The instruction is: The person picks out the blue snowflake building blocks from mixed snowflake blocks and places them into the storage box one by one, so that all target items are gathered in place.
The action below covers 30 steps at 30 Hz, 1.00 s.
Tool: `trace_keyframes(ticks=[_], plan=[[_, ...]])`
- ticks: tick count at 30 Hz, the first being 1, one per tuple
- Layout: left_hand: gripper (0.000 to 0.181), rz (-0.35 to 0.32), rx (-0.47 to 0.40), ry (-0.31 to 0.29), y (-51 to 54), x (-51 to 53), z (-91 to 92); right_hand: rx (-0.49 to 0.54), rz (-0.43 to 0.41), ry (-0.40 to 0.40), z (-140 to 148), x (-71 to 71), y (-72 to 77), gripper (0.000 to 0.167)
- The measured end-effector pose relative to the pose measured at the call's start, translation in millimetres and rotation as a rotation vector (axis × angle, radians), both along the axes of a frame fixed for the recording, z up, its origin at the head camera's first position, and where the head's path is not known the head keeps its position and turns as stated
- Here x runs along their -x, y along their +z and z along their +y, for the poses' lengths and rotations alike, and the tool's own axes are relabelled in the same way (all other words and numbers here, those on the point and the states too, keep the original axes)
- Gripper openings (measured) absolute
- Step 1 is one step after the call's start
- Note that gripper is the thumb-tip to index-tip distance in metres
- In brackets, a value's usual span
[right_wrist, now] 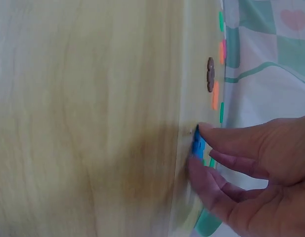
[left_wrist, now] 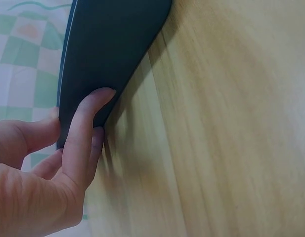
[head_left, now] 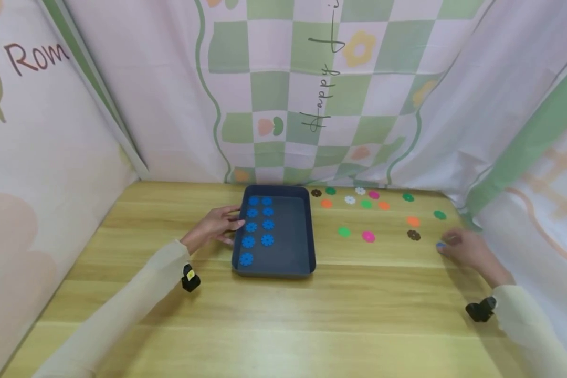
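My left hand holds the left side of a dark grey tray. In the left wrist view, the thumb is at the tray's rim and the fingers lie against its outer wall. Inside the tray, blue flower-shaped discs lie in two columns along the left half. At the right of the table, my right hand pinches another blue flower-shaped disc between thumb and fingers, close to the tabletop. Near this hand lie a brown disc and a green disc.
Several more flower discs lie loose right of the tray, among them orange, white, pink and light green ones. Patterned curtains hang behind and beside the wooden table.
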<state>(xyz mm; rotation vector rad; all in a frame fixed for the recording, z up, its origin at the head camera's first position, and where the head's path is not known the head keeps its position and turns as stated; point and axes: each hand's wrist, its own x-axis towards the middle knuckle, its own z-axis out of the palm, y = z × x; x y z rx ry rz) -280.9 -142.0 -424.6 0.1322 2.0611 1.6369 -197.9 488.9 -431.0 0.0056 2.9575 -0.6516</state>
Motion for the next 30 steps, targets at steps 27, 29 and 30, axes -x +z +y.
trace_keyframes(ticks=[27, 29, 30], plan=[[0.065, -0.046, -0.014, 0.016, 2.9, -0.7, 0.7, 0.17, 0.04, 0.044, -47.1, 12.0, 19.9, 0.024], [0.066, -0.052, -0.02, 0.012, 2.7, -0.6, 0.8, 0.195, 0.055, 0.043, -56.3, 13.4, 24.1, 0.028], [0.066, -0.053, -0.021, 0.01, 2.2, -0.3, 0.8, 0.222, 0.055, 0.045, -61.3, 14.2, 25.6, 0.029]])
